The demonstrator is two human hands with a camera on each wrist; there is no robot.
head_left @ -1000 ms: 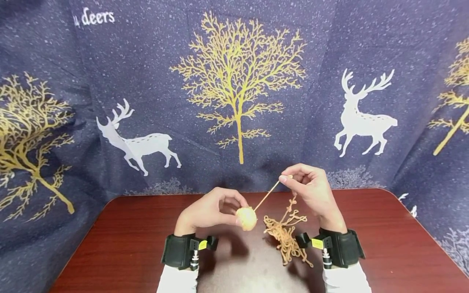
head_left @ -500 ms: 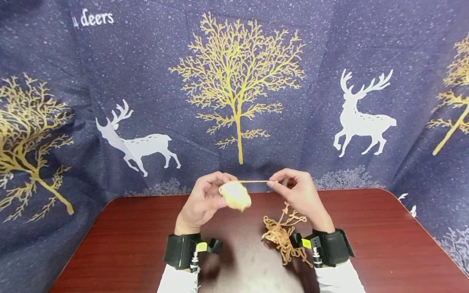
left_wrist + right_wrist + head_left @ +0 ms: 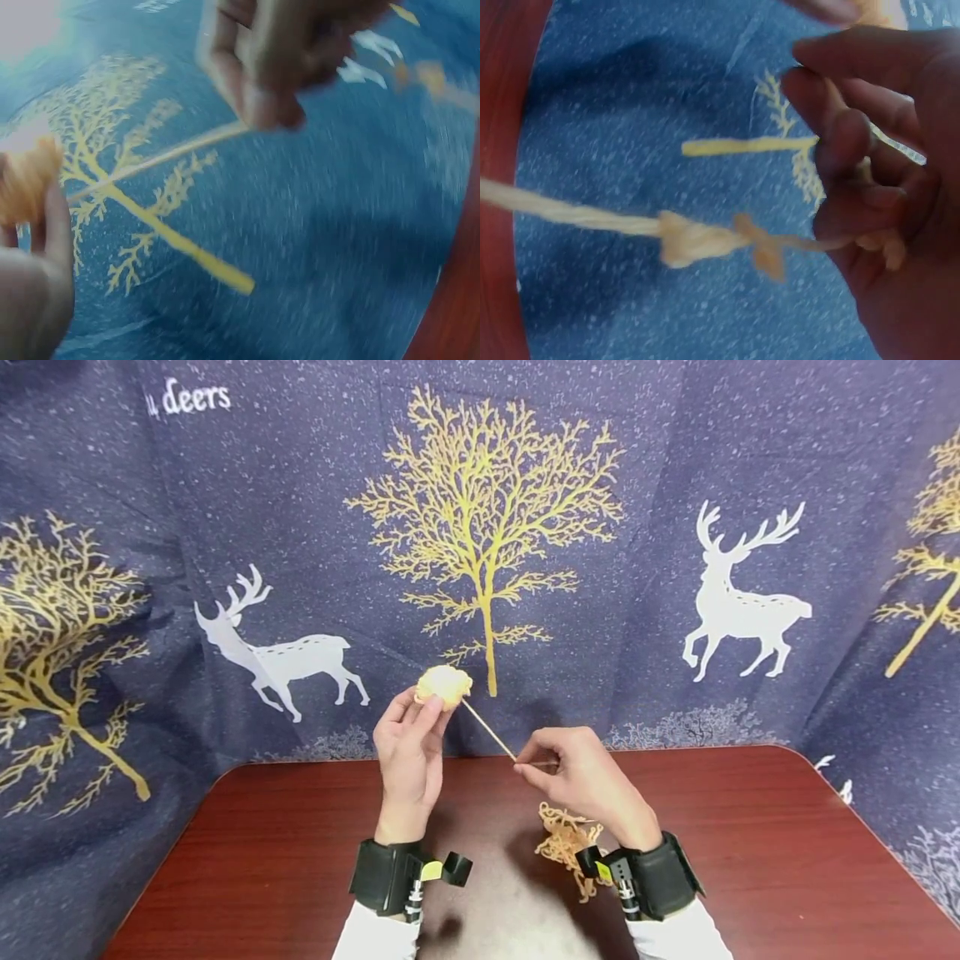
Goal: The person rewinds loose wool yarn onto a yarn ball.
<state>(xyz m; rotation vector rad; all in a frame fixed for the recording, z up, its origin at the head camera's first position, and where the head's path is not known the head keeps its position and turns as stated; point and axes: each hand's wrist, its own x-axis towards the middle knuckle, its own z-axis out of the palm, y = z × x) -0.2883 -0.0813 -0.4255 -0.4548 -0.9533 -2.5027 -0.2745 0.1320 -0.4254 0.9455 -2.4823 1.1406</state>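
Observation:
Raised in front of the backdrop, my left hand (image 3: 411, 752) grips a pale yellow ball of yarn (image 3: 444, 685) between thumb and fingers. A taut strand of yarn (image 3: 489, 732) slants down from the ball to my right hand (image 3: 585, 777), which pinches it between thumb and forefinger. In the right wrist view the yarn (image 3: 577, 217) trails away from the curled lower fingers, with knotted or kinked bits on it. A loose tangle of tan yarn (image 3: 564, 839) lies on the table below my right hand, partly hidden by the wrist camera. The left wrist view is blurred.
The dark red-brown table (image 3: 285, 852) ends at a rounded back edge. Right behind it hangs a blue cloth backdrop (image 3: 315, 527) with printed trees and deer. Each wrist wears a black strap (image 3: 386, 877) with a small camera sticking inward.
My left hand has lifted the ball up and to the left, turning upright. My right hand has moved left and down, keeping the strand taut. The table tangle is now more covered.

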